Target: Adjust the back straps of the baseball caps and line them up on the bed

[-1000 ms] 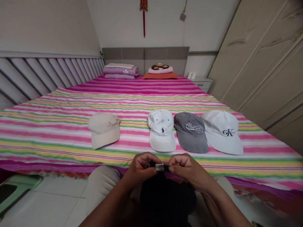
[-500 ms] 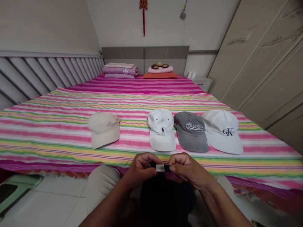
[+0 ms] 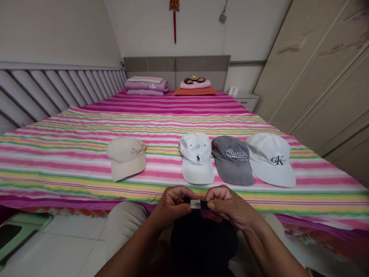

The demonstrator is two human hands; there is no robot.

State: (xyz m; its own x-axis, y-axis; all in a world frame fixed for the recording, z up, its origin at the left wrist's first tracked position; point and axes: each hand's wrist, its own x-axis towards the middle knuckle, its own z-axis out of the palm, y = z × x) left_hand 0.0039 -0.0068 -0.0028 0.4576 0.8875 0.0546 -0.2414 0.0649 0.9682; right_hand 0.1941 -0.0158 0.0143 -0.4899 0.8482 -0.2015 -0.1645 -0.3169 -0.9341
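A black cap (image 3: pixel 203 240) is in front of me at the bed's near edge, its back strap towards the bed. My left hand (image 3: pixel 175 204) pinches the strap on the left of its silver metal buckle (image 3: pixel 195 204). On the buckle's other side, my right hand (image 3: pixel 226 204) grips the dark strap (image 3: pixel 203 205) between thumb and fingers. Beyond my hands lie a beige cap (image 3: pixel 127 157), a white cap with a small navy emblem (image 3: pixel 197 159), a grey cap with white lettering (image 3: pixel 233 159) and a white cap marked GK (image 3: pixel 271 159).
The caps rest on a bed with a striped sheet (image 3: pixel 86 154). Folded purple bedding (image 3: pixel 147 86) and a pink and orange stack (image 3: pixel 195 87) lie by the headboard. A slatted rail (image 3: pixel 57 88) runs along the left. At lower left is a green stool (image 3: pixel 25 231); wardrobe doors (image 3: pixel 325 77) stand right.
Almost nothing differs. Both hands keep hold of the strap at the buckle, and the caps on the bed lie as before.
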